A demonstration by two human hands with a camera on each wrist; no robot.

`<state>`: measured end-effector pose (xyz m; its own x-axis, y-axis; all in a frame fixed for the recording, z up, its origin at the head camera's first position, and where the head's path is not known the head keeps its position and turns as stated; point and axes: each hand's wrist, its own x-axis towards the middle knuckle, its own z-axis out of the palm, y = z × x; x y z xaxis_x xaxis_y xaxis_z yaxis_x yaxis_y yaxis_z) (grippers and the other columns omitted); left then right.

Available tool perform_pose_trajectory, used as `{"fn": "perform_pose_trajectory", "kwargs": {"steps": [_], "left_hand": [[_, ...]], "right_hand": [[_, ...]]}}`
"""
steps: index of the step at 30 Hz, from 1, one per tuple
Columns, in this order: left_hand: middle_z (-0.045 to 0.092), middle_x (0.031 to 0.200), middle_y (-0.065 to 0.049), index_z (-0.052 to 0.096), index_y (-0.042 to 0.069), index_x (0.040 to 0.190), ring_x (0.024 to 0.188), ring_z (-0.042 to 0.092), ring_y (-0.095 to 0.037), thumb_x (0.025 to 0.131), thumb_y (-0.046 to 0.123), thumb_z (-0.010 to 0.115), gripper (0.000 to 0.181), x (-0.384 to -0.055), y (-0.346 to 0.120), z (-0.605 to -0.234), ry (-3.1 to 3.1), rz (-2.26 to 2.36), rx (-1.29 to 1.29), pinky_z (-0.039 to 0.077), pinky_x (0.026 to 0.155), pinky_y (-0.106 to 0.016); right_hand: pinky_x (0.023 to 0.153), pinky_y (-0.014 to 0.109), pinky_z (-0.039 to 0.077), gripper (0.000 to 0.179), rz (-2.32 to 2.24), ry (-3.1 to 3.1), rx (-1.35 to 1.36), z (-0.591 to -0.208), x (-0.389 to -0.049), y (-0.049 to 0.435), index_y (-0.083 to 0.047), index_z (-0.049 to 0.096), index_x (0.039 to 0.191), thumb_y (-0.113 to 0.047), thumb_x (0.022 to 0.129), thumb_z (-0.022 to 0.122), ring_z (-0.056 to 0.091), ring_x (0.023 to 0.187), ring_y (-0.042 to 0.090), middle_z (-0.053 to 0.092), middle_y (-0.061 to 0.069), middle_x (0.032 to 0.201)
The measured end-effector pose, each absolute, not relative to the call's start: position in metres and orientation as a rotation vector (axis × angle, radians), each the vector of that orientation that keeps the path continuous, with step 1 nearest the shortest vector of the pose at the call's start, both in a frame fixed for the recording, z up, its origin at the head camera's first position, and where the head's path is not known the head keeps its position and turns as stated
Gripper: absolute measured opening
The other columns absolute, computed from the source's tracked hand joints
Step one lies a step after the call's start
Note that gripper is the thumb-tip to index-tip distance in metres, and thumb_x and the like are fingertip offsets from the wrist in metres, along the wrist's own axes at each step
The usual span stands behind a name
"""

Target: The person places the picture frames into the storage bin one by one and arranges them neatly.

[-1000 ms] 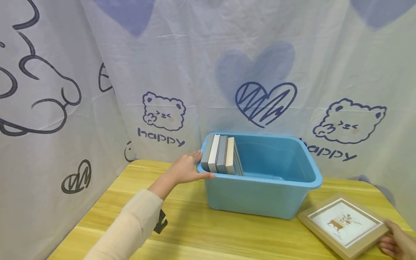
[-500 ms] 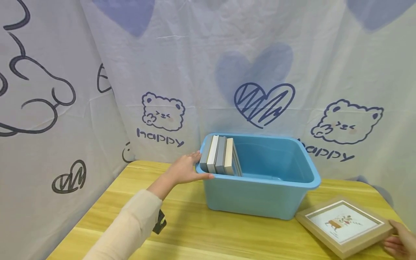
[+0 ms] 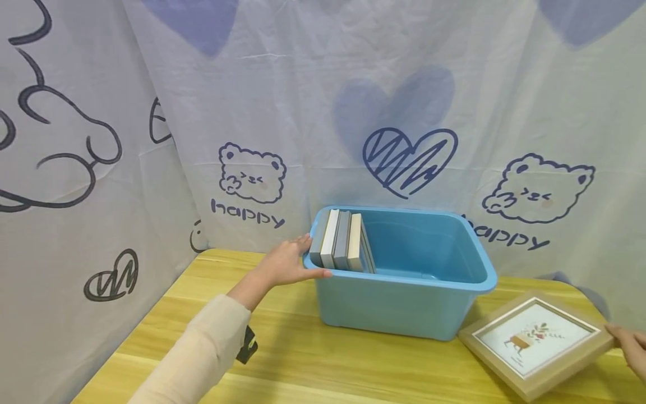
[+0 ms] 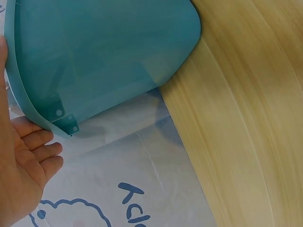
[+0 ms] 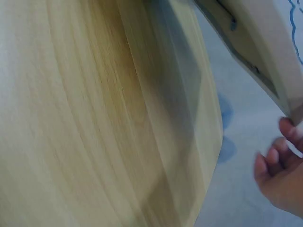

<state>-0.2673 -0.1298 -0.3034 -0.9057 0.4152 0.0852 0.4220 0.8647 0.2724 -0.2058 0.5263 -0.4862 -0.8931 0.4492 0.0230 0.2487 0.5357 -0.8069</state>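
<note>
A light blue plastic bin [image 3: 388,308] stands on the wooden table. My left hand [image 3: 287,264] grips its left front corner, the thumb along the front rim and the fingers bent at the left side, also seen in the left wrist view. Inside, several thin rectangular pieces [image 3: 343,241], grey, white and beige, stand on edge against the left end. To the bin's right is a tan picture frame [image 3: 535,339] with a plant drawing, face up and tilted. My right hand [image 3: 631,345] pinches its right corner; the right wrist view shows the raised back and the fingertips at that corner.
The wooden table [image 3: 303,359] runs up to a white printed cloth [image 3: 323,112] hanging behind and at the left. A small black object [image 3: 247,345] shows beside my left sleeve. The rest of the bin's inside, right of the thin pieces, shows bare blue walls.
The picture frame's right side has risen and turned slightly, with my right hand moving upward at its corner. My left hand and the bin keep their places.
</note>
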Motion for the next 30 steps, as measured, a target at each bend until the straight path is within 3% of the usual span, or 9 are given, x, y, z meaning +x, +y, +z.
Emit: {"fn": "perform_pose_trajectory", "kwargs": {"steps": [3, 8, 13, 18, 19, 21, 26, 28, 30], "left_hand": [[0.032, 0.147, -0.019, 0.034, -0.003, 0.139, 0.136, 0.032, -0.034, 0.078, 0.062, 0.060, 0.094, -0.268, -0.130, -0.303, -3.019, -0.447, -0.675, 0.033, 0.110, -0.042], [0.030, 0.148, -0.018, 0.032, -0.003, 0.141, 0.137, 0.031, -0.033, 0.077, 0.063, 0.060, 0.095, -0.267, -0.129, -0.302, -3.032, -0.460, -0.671, 0.031, 0.111, -0.042], [0.031, 0.147, -0.018, 0.033, -0.003, 0.140, 0.137, 0.031, -0.032, 0.077, 0.062, 0.061, 0.095, -0.267, -0.127, -0.301, -3.019, -0.461, -0.671, 0.031, 0.111, -0.041], [0.032, 0.146, -0.019, 0.035, -0.004, 0.138, 0.136, 0.032, -0.034, 0.077, 0.062, 0.061, 0.094, -0.268, -0.125, -0.302, -3.007, -0.452, -0.695, 0.032, 0.111, -0.041], [0.032, 0.146, -0.020, 0.035, -0.004, 0.138, 0.136, 0.032, -0.034, 0.077, 0.061, 0.061, 0.093, -0.268, -0.125, -0.303, -3.006, -0.450, -0.698, 0.032, 0.111, -0.041], [0.033, 0.146, -0.020, 0.036, -0.005, 0.138, 0.136, 0.033, -0.035, 0.078, 0.060, 0.062, 0.092, -0.268, -0.126, -0.303, -3.004, -0.456, -0.697, 0.033, 0.110, -0.042], [0.033, 0.145, -0.021, 0.036, -0.006, 0.138, 0.135, 0.033, -0.035, 0.079, 0.059, 0.061, 0.091, -0.267, -0.128, -0.303, -2.997, -0.448, -0.702, 0.033, 0.110, -0.042], [0.033, 0.145, -0.022, 0.036, -0.006, 0.138, 0.135, 0.033, -0.035, 0.079, 0.059, 0.061, 0.091, -0.267, -0.130, -0.304, -2.996, -0.445, -0.698, 0.033, 0.110, -0.042], [0.033, 0.145, -0.022, 0.036, -0.005, 0.138, 0.135, 0.033, -0.035, 0.078, 0.060, 0.061, 0.092, -0.266, -0.131, -0.305, -2.995, -0.445, -0.691, 0.033, 0.110, -0.042]], "right_hand": [[0.045, 0.013, 0.033, 0.036, 1.062, -2.422, -0.634, -0.505, -0.216, 0.540, -0.045, 0.057, 0.055, -0.041, 0.091, 0.052, 0.036, 0.049, -0.021, 0.036, -0.048, 0.051], [0.041, 0.021, 0.032, 0.039, 1.019, -2.344, -0.597, -0.476, -0.207, 0.507, -0.040, 0.054, 0.052, -0.035, 0.090, 0.053, 0.038, 0.042, -0.012, 0.038, -0.041, 0.045], [0.041, 0.029, 0.029, 0.043, 0.940, -2.365, -0.580, -0.436, -0.199, 0.475, -0.008, 0.058, 0.056, -0.030, 0.092, 0.051, 0.034, 0.041, 0.002, 0.040, -0.019, 0.041], [0.036, 0.028, 0.025, 0.046, 0.893, -2.246, -0.424, -0.483, -0.237, 0.527, -0.023, 0.045, 0.047, -0.035, 0.089, 0.057, 0.029, 0.037, 0.002, 0.032, -0.018, 0.040], [0.036, 0.028, 0.024, 0.044, 0.903, -2.247, -0.427, -0.481, -0.239, 0.526, -0.018, 0.048, 0.048, -0.032, 0.089, 0.059, 0.030, 0.038, 0.005, 0.034, -0.013, 0.040], [0.035, 0.028, 0.024, 0.042, 0.905, -2.196, -0.363, -0.482, -0.245, 0.526, -0.024, 0.047, 0.048, -0.030, 0.087, 0.061, 0.029, 0.039, 0.000, 0.036, -0.018, 0.044], [0.046, 0.021, 0.026, 0.037, 0.953, -2.195, -0.383, -0.386, -0.197, 0.421, -0.017, 0.046, 0.051, -0.020, 0.086, 0.057, 0.030, 0.055, -0.007, 0.034, -0.026, 0.057], [0.055, 0.021, 0.025, 0.034, 0.958, -2.247, -0.430, -0.350, -0.177, 0.381, -0.007, 0.045, 0.055, -0.017, 0.086, 0.054, 0.027, 0.064, -0.008, 0.040, -0.015, 0.066], [0.061, 0.022, 0.024, 0.033, 0.922, -2.271, -0.420, -0.346, -0.177, 0.375, -0.005, 0.047, 0.057, -0.018, 0.086, 0.054, 0.025, 0.070, -0.010, 0.044, -0.007, 0.074]]}}
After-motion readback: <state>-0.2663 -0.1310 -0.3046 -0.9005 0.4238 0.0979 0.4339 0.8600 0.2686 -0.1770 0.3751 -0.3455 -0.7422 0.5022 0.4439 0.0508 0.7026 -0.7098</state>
